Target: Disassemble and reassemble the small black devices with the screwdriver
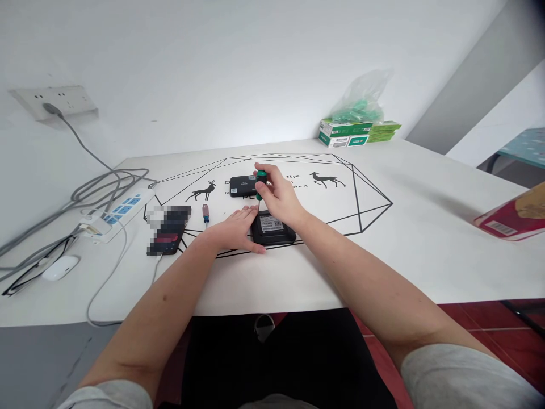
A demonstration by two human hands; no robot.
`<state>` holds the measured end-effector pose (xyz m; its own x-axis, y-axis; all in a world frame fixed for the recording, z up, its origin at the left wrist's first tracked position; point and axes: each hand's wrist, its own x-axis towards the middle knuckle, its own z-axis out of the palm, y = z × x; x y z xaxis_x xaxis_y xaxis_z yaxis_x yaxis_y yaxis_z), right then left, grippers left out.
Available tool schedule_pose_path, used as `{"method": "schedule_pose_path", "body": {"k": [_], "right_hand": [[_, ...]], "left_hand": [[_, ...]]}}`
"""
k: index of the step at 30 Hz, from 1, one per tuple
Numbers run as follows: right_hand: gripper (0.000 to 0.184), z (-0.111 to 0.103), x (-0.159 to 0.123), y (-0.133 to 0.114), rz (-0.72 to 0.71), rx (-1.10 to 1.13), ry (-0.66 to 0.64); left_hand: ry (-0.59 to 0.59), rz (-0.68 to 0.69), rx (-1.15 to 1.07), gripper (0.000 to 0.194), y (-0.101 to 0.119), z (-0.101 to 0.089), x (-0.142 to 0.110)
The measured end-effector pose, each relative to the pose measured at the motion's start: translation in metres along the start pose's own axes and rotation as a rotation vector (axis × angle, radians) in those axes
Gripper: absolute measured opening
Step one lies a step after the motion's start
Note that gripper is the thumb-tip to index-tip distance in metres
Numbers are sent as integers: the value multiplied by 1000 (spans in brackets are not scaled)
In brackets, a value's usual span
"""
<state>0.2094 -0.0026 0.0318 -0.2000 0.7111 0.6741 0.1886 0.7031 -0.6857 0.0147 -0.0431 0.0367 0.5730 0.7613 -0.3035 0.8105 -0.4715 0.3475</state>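
Observation:
My right hand (276, 193) is closed around the green and black handle of a screwdriver (261, 177), held upright. Its shaft points down at the upper left corner of a black rectangular device (279, 233) with a white printed label. Against the left side of that device rests my left hand (240, 229), lying flat with fingers stretched out and the thumb apart along the near edge. Just behind, a flat black case or cover (242, 186) lies on the table, partly hidden by my right hand. A second screwdriver (206, 214), with a reddish and blue handle, lies left of my left hand.
A phone (172, 230) with a cable lies at the left, near a white power strip (128, 213), coiled grey cords, glasses (40, 267) and a white earbud case (61, 267). Green boxes (344, 132) under a plastic bag stand at the back right. A red and yellow box (515, 216) is at the right.

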Motion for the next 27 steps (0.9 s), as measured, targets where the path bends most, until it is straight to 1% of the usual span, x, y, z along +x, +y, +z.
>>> {"method": "schedule_pose_path", "body": {"k": [4,8,10,13,14,17,21,24,27], "right_hand": [[35,-5,3,3,-135,-142,49],[35,-7,4,-1,-187,-156,96],[33,-7,3,-5,-159,-127,99],[27,-6,2,-10,-40,-83,92],[28,-6,2,-11,-6,-71,89],[40,-3,2,-9,43,-27,79],[37,-1,1,-7,48,9,64],[34,-2,0,-7,32,0,25],[34,-4,0,-7,-18,-54,16]], "left_hand": [[8,11,-4,153,-1,1,1],[5,15,-1,153,-3,2,2],[5,18,1,153,-3,2,2],[6,15,1,152,-3,1,2],[4,10,4,152,-3,1,2],[-3,2,11,153,-2,0,1],[-2,10,8,153,-1,-1,1],[0,8,4,152,-2,0,1],[8,20,-9,151,-3,1,2]]}}
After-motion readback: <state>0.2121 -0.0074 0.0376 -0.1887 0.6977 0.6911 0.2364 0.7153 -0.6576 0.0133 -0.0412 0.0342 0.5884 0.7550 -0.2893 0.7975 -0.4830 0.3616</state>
